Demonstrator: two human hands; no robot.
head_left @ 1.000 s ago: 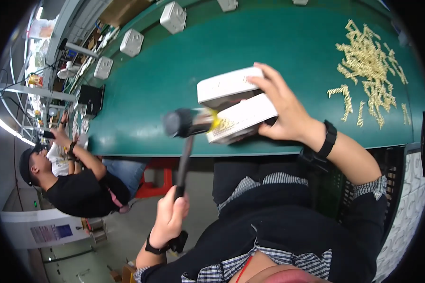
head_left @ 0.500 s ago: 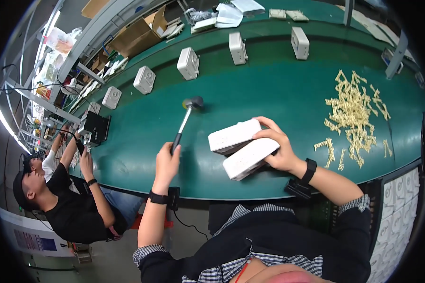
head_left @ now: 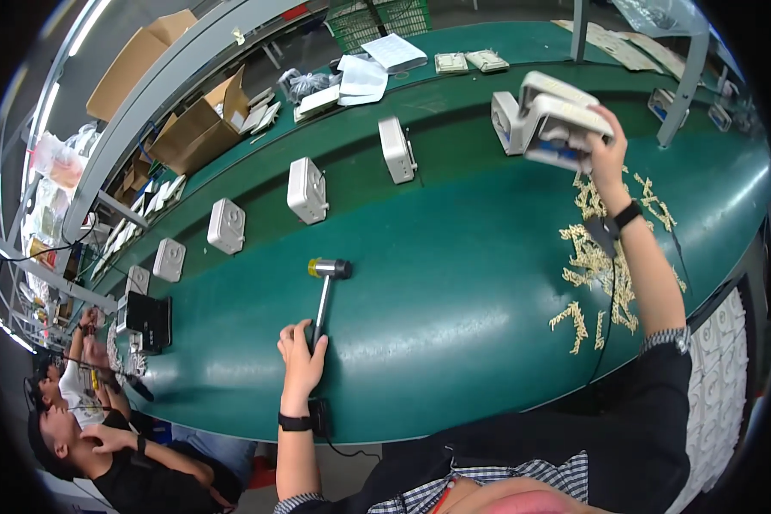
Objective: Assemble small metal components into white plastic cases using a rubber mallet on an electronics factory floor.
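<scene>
left of the strip pile [head_left: 587,253], the hammer [head_left: 325,297] points its long axis away from the left hand [head_left: 300,364] gripping its handle, black face toward the pile. the right hand [head_left: 609,163] clasps two white cases [head_left: 567,115], moved from left of the pile to beyond it.

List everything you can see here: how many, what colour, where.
Mallet: one, black-and-yellow head, left of centre
Held shells: two, white, upper right
Standing housings: at least six, white, along the far side
Strips: many, cream, right
Workbench: one, green, centre
Moulded parts: many, white, lower right
Cardboard boxes: several, brown, upper left
Paper sheets: several, white, top
Case: one, black, left end
Co-workers: at least two, black and white tops, lower left
Wristbands: two, black, one per wrist
Left grip: one, bare, at mallet handle
Right grip: one, bare, holding shells
</scene>
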